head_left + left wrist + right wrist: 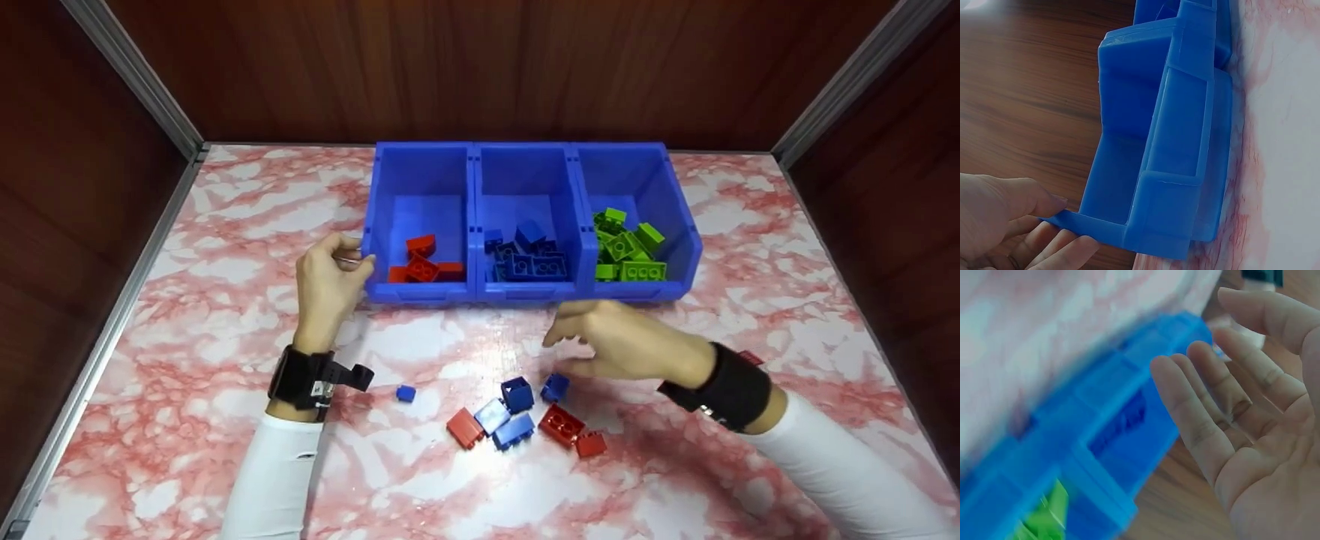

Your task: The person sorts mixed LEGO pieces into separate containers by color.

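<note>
My left hand (330, 279) pinches the left side wall of a blue storage bin (420, 294), thumb on one face and fingers on the other, as the left wrist view shows. Three such bins stand side by side. Red toy bricks (422, 268) lie in the left one, blue bricks (536, 266) in the middle and green bricks (630, 247) in the right. My right hand (619, 341) hovers in front of the bins, fingers spread and holding nothing. Just below its thumb sits a loose blue brick (555, 388).
Several loose bricks lie on the marbled table (420, 487), among them a red brick (465, 428), a blue brick (514, 431) and a two-by-three red brick (562, 424). A small blue brick (406, 394) lies apart, nearer my left wrist. Wooden panels (480, 67) enclose the table.
</note>
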The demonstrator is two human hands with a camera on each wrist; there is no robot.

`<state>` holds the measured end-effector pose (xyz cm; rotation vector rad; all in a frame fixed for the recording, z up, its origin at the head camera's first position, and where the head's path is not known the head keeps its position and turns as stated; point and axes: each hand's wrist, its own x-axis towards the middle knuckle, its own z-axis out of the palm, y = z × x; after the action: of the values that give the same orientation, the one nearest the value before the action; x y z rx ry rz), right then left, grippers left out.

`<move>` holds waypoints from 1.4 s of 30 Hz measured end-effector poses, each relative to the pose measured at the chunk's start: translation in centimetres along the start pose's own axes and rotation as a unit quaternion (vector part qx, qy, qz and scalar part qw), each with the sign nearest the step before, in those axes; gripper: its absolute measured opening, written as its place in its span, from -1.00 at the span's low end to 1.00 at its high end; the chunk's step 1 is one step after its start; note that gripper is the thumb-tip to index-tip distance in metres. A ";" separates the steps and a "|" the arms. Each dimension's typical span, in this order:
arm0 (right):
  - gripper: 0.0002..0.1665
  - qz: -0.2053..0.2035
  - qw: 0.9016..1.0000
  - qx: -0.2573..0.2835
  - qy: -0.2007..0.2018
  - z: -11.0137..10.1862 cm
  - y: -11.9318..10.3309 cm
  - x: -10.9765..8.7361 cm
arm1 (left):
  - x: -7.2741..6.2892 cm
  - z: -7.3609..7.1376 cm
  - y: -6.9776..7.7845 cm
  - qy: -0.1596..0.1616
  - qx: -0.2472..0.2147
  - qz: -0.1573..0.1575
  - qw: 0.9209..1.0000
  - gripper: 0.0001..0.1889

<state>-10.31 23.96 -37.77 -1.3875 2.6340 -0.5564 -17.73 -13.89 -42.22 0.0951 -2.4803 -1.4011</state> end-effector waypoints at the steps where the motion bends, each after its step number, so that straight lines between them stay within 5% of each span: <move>1: -0.73 -0.005 1.000 0.000 -0.004 0.5 0.0 0.1 | 0.0 0.0 0.0 -0.001 0.000 -0.001 1.000 -0.77; 12: -0.83 0.015 0.999 0.007 -0.048 4.3 0.2 0.3 | 0.0 0.0 0.1 -0.002 0.004 -0.002 1.000 -0.77; 23: -0.88 0.036 0.997 0.042 -0.058 5.5 0.7 0.8 | -0.1 0.1 -0.1 0.006 0.012 0.012 1.000 -0.76; 32: -0.85 0.053 0.997 0.038 -0.040 4.0 0.9 1.3 | 0.0 0.1 -0.1 0.005 0.013 0.010 1.000 -0.76; 42: -0.88 0.047 0.997 0.034 0.055 0.2 1.2 3.9 | -0.1 0.1 -0.1 0.005 0.011 0.011 1.000 -0.75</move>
<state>-13.42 21.38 -38.14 -1.2404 2.7213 -0.7226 -17.69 -13.87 -42.34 0.0782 -2.4814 -1.3626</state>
